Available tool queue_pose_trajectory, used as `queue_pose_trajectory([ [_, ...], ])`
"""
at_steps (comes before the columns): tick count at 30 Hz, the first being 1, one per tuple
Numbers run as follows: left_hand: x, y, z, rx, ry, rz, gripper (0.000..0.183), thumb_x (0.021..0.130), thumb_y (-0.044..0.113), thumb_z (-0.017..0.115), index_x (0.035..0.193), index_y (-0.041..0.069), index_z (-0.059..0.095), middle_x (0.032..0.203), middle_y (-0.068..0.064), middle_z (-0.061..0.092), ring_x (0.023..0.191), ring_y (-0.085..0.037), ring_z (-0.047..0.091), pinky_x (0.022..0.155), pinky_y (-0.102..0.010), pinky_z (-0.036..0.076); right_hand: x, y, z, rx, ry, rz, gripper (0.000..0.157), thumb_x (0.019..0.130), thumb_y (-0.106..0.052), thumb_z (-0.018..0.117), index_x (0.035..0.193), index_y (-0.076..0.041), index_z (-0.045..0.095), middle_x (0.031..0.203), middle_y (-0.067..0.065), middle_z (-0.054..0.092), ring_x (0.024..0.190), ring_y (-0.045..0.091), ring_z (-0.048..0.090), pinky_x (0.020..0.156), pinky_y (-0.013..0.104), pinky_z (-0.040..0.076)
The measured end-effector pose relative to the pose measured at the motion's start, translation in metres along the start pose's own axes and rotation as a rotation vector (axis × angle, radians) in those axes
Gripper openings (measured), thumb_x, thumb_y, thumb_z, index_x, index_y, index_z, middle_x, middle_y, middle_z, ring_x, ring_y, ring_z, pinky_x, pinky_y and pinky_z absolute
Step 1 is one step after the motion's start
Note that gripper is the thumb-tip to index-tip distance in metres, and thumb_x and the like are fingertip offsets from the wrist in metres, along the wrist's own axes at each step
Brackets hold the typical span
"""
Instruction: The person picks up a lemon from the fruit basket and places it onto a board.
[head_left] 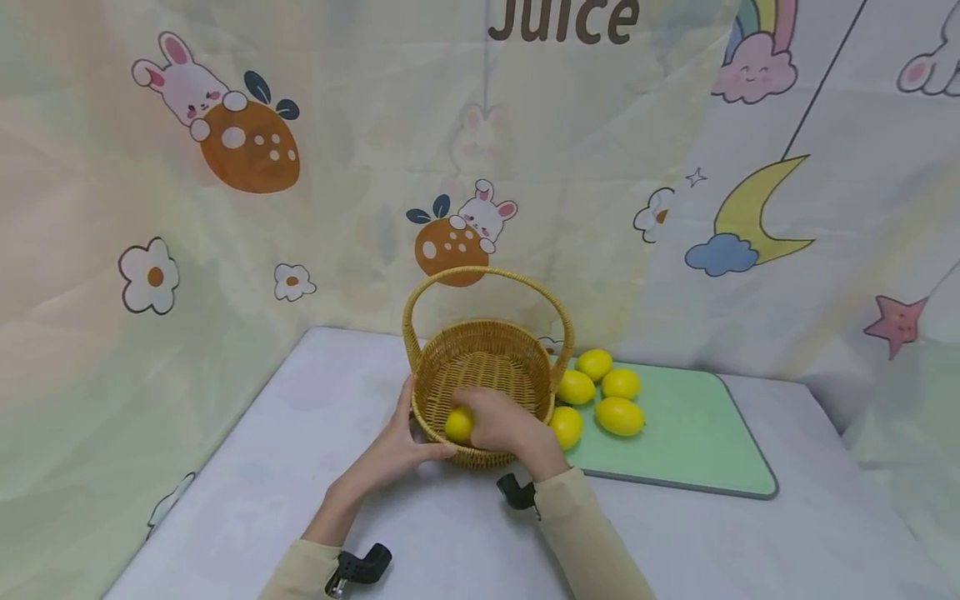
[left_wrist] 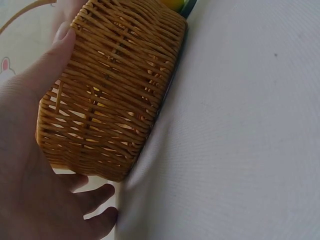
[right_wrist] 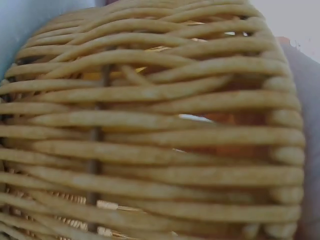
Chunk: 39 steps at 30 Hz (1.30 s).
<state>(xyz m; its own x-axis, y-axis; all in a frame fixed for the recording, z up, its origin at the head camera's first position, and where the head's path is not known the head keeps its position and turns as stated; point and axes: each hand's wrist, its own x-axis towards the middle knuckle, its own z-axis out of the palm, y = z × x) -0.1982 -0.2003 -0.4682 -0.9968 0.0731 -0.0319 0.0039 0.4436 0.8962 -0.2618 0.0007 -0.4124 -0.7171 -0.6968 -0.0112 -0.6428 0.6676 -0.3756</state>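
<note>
A wicker basket (head_left: 487,459) with a tall arched handle stands on the table. My left hand (head_left: 392,452) holds its left side, the thumb on the front rim; in the left wrist view the fingers reach round the woven wall (left_wrist: 110,90). Inside the basket, my right hand (head_left: 501,422) grips a yellow lemon (head_left: 459,425) near the bottom; its fingertips are partly hidden. The right wrist view is filled by the basket's outer weave (right_wrist: 150,120), which hides that hand's fingers.
Right of the basket lies a green cutting board (head_left: 690,442) with several lemons (head_left: 619,416) on its left part. A white cloth covers the table (head_left: 300,417). A printed curtain (head_left: 360,167) hangs behind.
</note>
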Motion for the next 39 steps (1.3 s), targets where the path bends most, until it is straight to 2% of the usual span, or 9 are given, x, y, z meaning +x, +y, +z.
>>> queue_pose_trajectory([
  [7,-0.002,-0.001,-0.002,-0.014,-0.008,-0.008,0.131,0.072,0.053,0.085,0.154,0.044,-0.017,0.169,-0.001,-0.003,0.156,-0.028,0.005,0.121,-0.063,0.015,-0.005,0.002,-0.002,-0.045,0.006,-0.058,0.039,0.084,-0.01,0.073,0.121,-0.022,0.071,0.111,-0.006,0.066,0.09,0.012,0.055,0.08,0.028,0.048],
  [10,-0.002,-0.001,-0.003,-0.024,-0.009,-0.001,0.131,0.072,0.052,0.085,0.154,0.043,-0.016,0.169,-0.001,-0.004,0.156,-0.028,0.005,0.121,-0.063,0.015,-0.007,0.002,-0.007,-0.04,0.011,-0.06,0.039,0.084,-0.013,0.074,0.123,-0.022,0.07,0.114,-0.005,0.067,0.095,0.012,0.057,0.084,0.03,0.05],
  [14,-0.001,-0.002,-0.003,-0.024,-0.009,0.006,0.131,0.072,0.053,0.085,0.156,0.04,-0.016,0.169,-0.001,-0.003,0.156,-0.028,0.006,0.121,-0.064,0.015,-0.013,0.001,-0.017,-0.009,0.029,-0.035,0.042,0.084,-0.013,0.073,0.125,-0.021,0.069,0.12,-0.004,0.066,0.101,0.014,0.058,0.09,0.034,0.051],
  [18,0.001,-0.004,-0.001,-0.016,-0.011,0.011,0.132,0.072,0.054,0.084,0.156,0.039,-0.016,0.169,-0.001,-0.003,0.156,-0.029,0.007,0.121,-0.064,0.016,-0.021,0.001,-0.024,0.016,0.045,-0.025,0.047,0.081,-0.01,0.071,0.127,-0.021,0.068,0.12,-0.004,0.064,0.099,0.014,0.056,0.088,0.034,0.05],
  [27,0.003,-0.003,0.001,-0.037,-0.017,0.003,0.133,0.071,0.051,0.086,0.153,0.046,-0.017,0.168,0.002,-0.001,0.156,-0.026,0.007,0.121,-0.065,0.013,-0.039,0.006,-0.038,0.076,0.093,0.007,0.053,0.078,-0.011,0.073,0.128,-0.025,0.067,0.129,-0.004,0.062,0.11,0.015,0.057,0.093,0.037,0.05],
  [32,0.002,-0.001,0.0,-0.029,-0.019,0.004,0.134,0.069,0.055,0.086,0.152,0.048,-0.018,0.169,0.0,0.0,0.156,-0.028,0.008,0.121,-0.065,0.013,-0.053,0.01,-0.047,0.084,0.117,0.041,0.055,0.078,-0.012,0.072,0.13,-0.024,0.065,0.133,-0.003,0.061,0.113,0.016,0.057,0.092,0.037,0.05],
  [39,0.002,-0.002,0.002,-0.025,-0.028,0.001,0.133,0.071,0.053,0.085,0.154,0.044,-0.018,0.169,-0.006,0.005,0.155,-0.034,0.011,0.118,-0.07,0.012,-0.073,0.015,-0.056,0.095,0.164,0.074,0.054,0.076,-0.012,0.08,0.128,-0.023,0.067,0.127,-0.004,0.063,0.107,0.015,0.058,0.089,0.035,0.051],
])
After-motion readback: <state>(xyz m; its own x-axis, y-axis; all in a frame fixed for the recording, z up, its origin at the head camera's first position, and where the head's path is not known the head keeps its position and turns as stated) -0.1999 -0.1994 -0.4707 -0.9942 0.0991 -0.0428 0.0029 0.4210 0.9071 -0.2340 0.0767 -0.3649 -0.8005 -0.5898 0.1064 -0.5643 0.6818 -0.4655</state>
